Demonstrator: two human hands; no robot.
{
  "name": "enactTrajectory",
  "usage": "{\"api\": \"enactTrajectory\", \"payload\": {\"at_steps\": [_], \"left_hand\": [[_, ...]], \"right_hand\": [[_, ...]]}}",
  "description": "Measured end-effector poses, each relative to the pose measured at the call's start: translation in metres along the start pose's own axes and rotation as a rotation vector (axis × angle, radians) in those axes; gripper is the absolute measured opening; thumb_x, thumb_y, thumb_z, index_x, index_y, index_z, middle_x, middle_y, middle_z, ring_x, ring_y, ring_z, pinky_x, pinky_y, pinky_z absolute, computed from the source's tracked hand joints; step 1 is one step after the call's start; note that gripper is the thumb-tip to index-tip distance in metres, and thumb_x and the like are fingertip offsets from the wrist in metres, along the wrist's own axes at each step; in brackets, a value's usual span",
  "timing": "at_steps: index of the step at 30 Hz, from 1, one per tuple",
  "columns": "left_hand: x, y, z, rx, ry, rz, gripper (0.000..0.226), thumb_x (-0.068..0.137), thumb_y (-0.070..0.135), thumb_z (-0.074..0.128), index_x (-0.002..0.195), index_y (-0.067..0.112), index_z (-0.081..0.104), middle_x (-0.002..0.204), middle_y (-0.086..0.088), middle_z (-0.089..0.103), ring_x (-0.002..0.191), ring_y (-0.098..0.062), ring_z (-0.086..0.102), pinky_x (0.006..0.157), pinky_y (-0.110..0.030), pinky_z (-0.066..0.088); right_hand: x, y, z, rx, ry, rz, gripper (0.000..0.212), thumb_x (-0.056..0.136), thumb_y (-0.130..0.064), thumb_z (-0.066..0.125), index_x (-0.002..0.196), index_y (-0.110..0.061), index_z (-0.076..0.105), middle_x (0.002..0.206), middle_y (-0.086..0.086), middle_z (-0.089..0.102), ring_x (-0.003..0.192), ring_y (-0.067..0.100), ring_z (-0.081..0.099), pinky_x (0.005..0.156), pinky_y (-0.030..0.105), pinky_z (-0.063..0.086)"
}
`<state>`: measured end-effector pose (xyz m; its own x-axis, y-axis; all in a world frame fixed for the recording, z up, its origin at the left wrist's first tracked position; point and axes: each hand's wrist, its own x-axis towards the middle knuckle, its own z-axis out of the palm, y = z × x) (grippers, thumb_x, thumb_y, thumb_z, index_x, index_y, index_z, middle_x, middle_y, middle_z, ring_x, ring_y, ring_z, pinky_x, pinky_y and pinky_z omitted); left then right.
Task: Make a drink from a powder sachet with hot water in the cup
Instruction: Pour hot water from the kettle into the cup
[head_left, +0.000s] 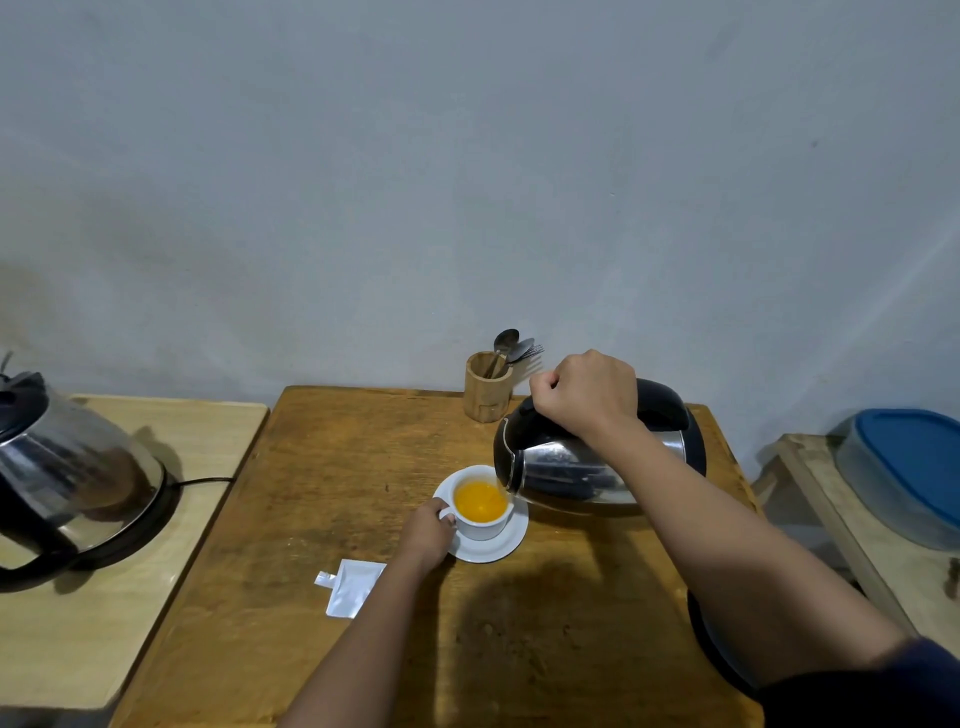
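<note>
A white cup (485, 527) holding orange liquid stands on a white saucer (501, 548) in the middle of the brown wooden table (337, 467). My left hand (427, 530) grips the cup's handle. My right hand (587, 392) is shut on the black handle of a steel kettle (566, 465), which is tipped left with its spout over the cup's right rim. A torn, silvery sachet (349, 587) lies flat on the table, left of my left forearm.
A second steel kettle (67, 473) sits on its base on a paler side table (171, 441) at the left. A wooden holder (487, 387) with spoons and a fork stands at the table's back edge. A blue-lidded container (904, 473) rests on a bench at the right.
</note>
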<state>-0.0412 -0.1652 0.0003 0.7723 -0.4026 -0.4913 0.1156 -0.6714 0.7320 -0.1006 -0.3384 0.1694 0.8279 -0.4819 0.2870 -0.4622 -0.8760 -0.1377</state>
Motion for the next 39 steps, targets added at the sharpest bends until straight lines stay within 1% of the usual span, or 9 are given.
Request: {"api": "enactTrajectory", "payload": {"at_steps": [7, 16, 23, 30, 39], "left_hand": [[0.0006, -0.0010, 0.0008, -0.003, 0.004, 0.009, 0.036, 0.095, 0.012, 0.045, 0.131, 0.007, 0.050, 0.134, -0.016, 0.055, 0.121, -0.030, 0.052, 0.102, -0.040, 0.044], [0.0005, -0.0010, 0.0012, 0.003, 0.010, 0.018, 0.036, 0.095, 0.013, 0.044, 0.131, 0.007, 0.049, 0.136, -0.016, 0.053, 0.123, -0.031, 0.051, 0.103, -0.041, 0.043], [0.0004, -0.0010, 0.0014, 0.003, 0.008, 0.017, 0.037, 0.095, 0.012, 0.044, 0.132, 0.007, 0.049, 0.137, -0.016, 0.053, 0.124, -0.031, 0.051, 0.103, -0.040, 0.043], [0.0000, -0.0008, 0.0007, 0.004, 0.005, 0.016, 0.036, 0.095, 0.012, 0.044, 0.131, 0.007, 0.050, 0.136, -0.015, 0.054, 0.124, -0.030, 0.051, 0.104, -0.040, 0.043], [-0.0004, -0.0013, -0.0011, 0.002, -0.005, 0.027, 0.037, 0.095, 0.014, 0.045, 0.131, 0.007, 0.050, 0.135, -0.016, 0.054, 0.122, -0.031, 0.052, 0.104, -0.041, 0.043]], "right_hand": [[-0.0018, -0.0004, 0.0056, 0.000, -0.005, 0.008, 0.043, 0.083, -0.028, 0.044, 0.043, -0.015, 0.039, 0.042, -0.003, 0.035, 0.040, 0.012, 0.032, 0.044, 0.022, 0.022], [-0.0024, -0.0024, 0.0044, -0.002, -0.002, 0.017, 0.043, 0.083, -0.028, 0.043, 0.043, -0.015, 0.037, 0.043, -0.002, 0.034, 0.040, 0.012, 0.030, 0.044, 0.021, 0.019], [-0.0015, -0.0034, 0.0002, 0.005, 0.008, 0.022, 0.044, 0.083, -0.026, 0.043, 0.042, -0.015, 0.036, 0.042, -0.003, 0.033, 0.039, 0.012, 0.029, 0.043, 0.021, 0.019], [-0.0005, -0.0035, 0.0004, 0.006, 0.013, 0.030, 0.043, 0.083, -0.027, 0.043, 0.042, -0.015, 0.038, 0.043, -0.002, 0.035, 0.040, 0.013, 0.031, 0.043, 0.021, 0.023], [-0.0002, -0.0058, -0.0004, 0.013, 0.013, 0.034, 0.044, 0.082, -0.026, 0.044, 0.041, -0.015, 0.036, 0.042, -0.002, 0.034, 0.040, 0.013, 0.030, 0.043, 0.021, 0.021]]}}
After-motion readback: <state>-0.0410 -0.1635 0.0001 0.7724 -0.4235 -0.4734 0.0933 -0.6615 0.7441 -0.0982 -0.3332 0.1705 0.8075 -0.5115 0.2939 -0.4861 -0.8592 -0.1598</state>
